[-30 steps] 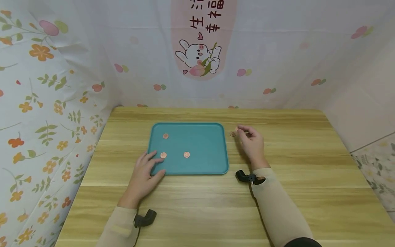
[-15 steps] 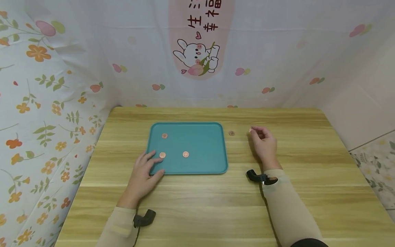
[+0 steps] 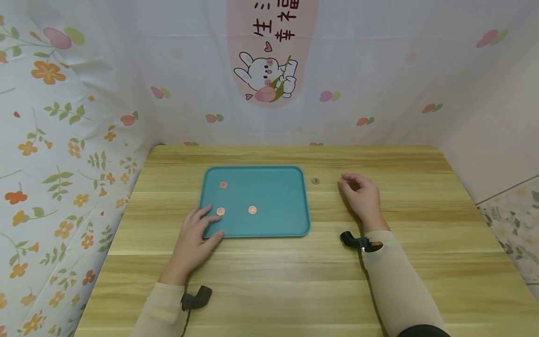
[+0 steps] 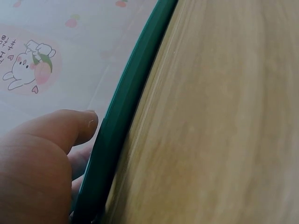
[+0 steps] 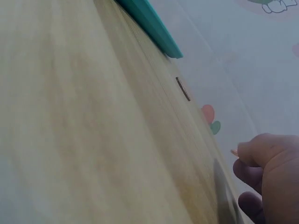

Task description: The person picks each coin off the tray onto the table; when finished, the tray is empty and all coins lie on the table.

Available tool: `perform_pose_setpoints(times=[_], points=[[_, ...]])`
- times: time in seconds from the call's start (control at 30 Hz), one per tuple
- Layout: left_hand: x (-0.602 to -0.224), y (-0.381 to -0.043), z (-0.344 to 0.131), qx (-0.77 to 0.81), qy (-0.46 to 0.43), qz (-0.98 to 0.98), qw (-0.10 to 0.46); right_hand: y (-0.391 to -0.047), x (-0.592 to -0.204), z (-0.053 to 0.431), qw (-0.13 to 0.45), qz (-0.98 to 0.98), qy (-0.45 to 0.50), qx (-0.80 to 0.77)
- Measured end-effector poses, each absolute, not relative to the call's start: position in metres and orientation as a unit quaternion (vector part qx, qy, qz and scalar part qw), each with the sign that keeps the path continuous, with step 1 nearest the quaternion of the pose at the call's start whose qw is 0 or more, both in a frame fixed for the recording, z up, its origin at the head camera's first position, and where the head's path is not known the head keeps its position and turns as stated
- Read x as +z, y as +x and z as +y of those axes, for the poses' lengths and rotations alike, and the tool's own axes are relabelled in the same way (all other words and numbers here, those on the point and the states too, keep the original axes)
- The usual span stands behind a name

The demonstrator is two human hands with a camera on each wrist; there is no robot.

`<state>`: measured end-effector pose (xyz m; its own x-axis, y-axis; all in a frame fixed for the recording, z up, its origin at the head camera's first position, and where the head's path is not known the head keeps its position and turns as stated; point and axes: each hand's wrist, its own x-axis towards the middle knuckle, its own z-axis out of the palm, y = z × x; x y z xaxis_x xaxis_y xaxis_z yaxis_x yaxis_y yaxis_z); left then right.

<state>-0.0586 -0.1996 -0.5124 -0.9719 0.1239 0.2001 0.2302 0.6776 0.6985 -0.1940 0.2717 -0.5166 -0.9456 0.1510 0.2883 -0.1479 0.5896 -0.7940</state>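
Over the near left corner of a teal tray [image 3: 275,201] lies my left hand [image 3: 191,245], its fingers spread and relaxed. In the left wrist view the thumb sits right at the tray's rim [image 4: 124,102]. Three copper coins lie in the tray: one coin [image 3: 223,185] far left, another coin [image 3: 221,211] by my left fingertips, and a third coin [image 3: 252,210] near the middle. One more coin [image 3: 315,180] is on the wood just right of the tray. Farther right, my right hand [image 3: 361,196] pinches a coin [image 5: 234,152] between thumb and finger, close over the table.
The wooden table [image 3: 269,285] ends at the back against a white printed curtain [image 3: 177,93]. A floral cloth [image 3: 71,164] hangs along the left side. Each wrist carries a black camera mount, such as the right one [image 3: 353,240].
My right hand has moved right, away from the coin beside the tray, taking the pinched coin with it. My left hand has stayed at the tray's corner.
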Motion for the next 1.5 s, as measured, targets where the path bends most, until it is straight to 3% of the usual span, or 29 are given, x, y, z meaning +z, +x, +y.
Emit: perform_pose_setpoints(times=[0.5, 1.5], points=[[-0.5152, -0.0581, -0.2007, -0.392, -0.093, -0.913, 0.067, -0.1934, -0.5148, 0.2705, 0.150, -0.901, 0.017, 0.406], [-0.5134, -0.0599, -0.2002, -0.389, -0.098, -0.913, 0.066, -0.1976, -0.5143, 0.2677, 0.180, -0.916, 0.041, 0.357]])
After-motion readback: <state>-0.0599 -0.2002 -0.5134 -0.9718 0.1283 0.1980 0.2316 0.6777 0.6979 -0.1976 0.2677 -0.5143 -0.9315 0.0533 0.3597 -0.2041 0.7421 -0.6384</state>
